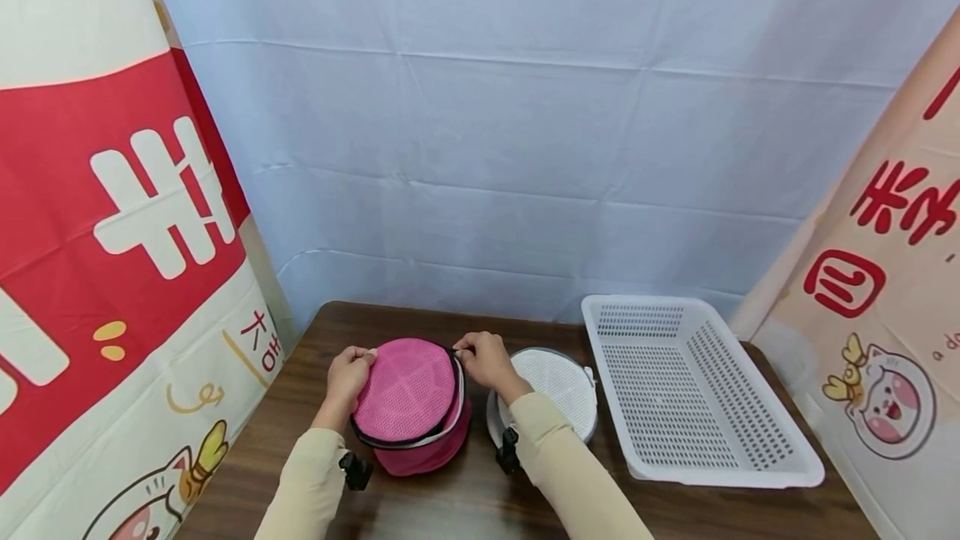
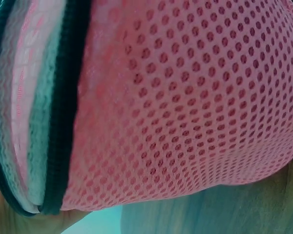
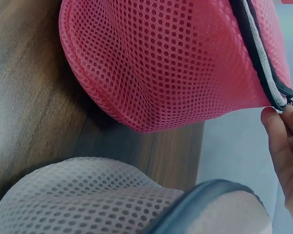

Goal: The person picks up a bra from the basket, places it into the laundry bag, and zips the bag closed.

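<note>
A round pink mesh laundry bag (image 1: 408,390) stands on the table, its lid tilted up and partly unzipped along the front and right. My left hand (image 1: 348,377) grips the lid's left edge; in the left wrist view only a bit of that hand (image 2: 44,222) shows below the dark-edged zipper. At the lid's far right, my right hand (image 1: 487,359) pinches the zipper at its slider. The right wrist view has this hand (image 3: 289,151) at the end of the zipper (image 3: 264,63). Beneath the right forearm lies a white mesh laundry bag (image 1: 562,390) with a grey rim.
To the right, a white perforated plastic basket (image 1: 750,477) sits near the table's right edge. The dark wooden table (image 1: 300,423) backs onto a pale blue cloth (image 1: 480,148). Printed cloths hang at the left and right sides.
</note>
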A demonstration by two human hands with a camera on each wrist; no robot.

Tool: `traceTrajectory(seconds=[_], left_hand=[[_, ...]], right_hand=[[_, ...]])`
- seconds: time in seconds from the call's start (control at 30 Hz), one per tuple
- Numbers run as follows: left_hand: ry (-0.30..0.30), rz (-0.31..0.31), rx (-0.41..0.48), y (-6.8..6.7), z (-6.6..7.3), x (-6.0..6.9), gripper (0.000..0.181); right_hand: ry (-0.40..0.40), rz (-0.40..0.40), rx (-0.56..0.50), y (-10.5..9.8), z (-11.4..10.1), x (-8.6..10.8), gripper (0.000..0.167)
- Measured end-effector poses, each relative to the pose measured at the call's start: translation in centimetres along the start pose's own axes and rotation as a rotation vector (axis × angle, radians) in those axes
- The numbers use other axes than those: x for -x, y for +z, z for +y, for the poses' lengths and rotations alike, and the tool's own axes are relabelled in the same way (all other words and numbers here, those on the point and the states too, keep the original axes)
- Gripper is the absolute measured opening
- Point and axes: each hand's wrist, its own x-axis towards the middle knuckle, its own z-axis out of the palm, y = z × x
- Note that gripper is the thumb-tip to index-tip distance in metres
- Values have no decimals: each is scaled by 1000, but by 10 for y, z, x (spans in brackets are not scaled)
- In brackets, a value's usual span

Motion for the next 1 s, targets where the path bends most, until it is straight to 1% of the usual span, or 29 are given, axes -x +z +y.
traceTrajectory(seconds=[0.17,0.33,0.5,0.67,0.83,1.0], left_hand=[[-32,25,75,-2,-2,1,23],[-53,50,119,-4,-3,4,23],[-70,65,169,-4,-3,4,23],[-100,101,217,-6,-3,3,21],[-99,145,229,-4,-6,4,22],[-92,205,266,-3,-9,4,26]], right_hand=[[22,-16,-14,0,-3,3,12],[44,-47,-42,0,-8,7,13],[62,-44,-74,-1,-11,10,15],[93,-60,-92,-2,-14,14,14],[107,-75,-120,-4,-19,20,12],[118,-83,-187,-4,-24,26,10]])
